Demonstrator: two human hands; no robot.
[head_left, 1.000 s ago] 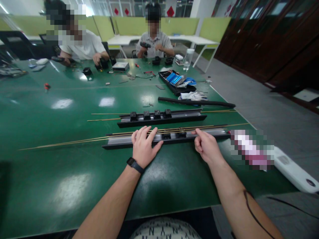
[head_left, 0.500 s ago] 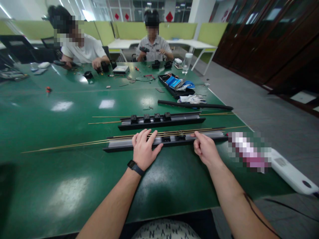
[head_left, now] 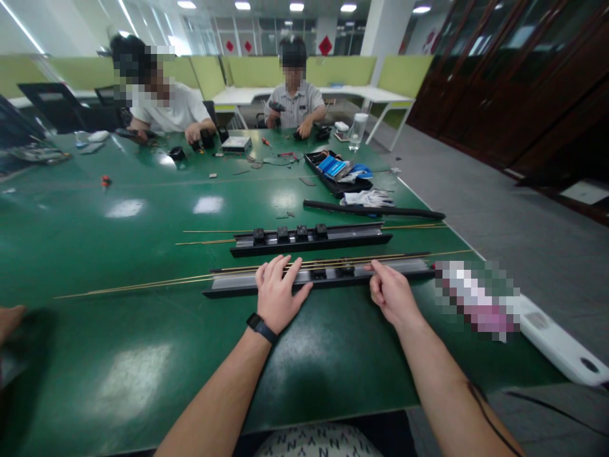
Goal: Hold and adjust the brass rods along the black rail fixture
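My left hand [head_left: 280, 289], with a dark watch on its wrist, lies with fingers spread over thin brass-coloured rods [head_left: 143, 285] and the near black-edged metal channel [head_left: 233, 280]. The rods run lengthwise along this channel and stick out past its left end. Dark blocks [head_left: 346, 269] sit in it between my hands. At the channel's right part is my right hand [head_left: 392, 289], its index finger extended toward the rods and its other fingers curled in. Whether anything is inside those curled fingers is hidden. Behind lies a second channel [head_left: 342, 240] with several black blocks [head_left: 301, 233] and rods.
A black tube [head_left: 371, 209], white gloves [head_left: 368, 198] and a black tray [head_left: 316, 166] with blue packets lie farther back. To the right is a white device [head_left: 556, 343]. Two people work across the green table [head_left: 157, 355]; another person's hand [head_left: 9, 322] shows at the left edge.
The view has tilted up slightly, so things sit lower in it. Another person's hand has come in at the left edge. Across the table, one person's hand has lowered. My hands keep their places.
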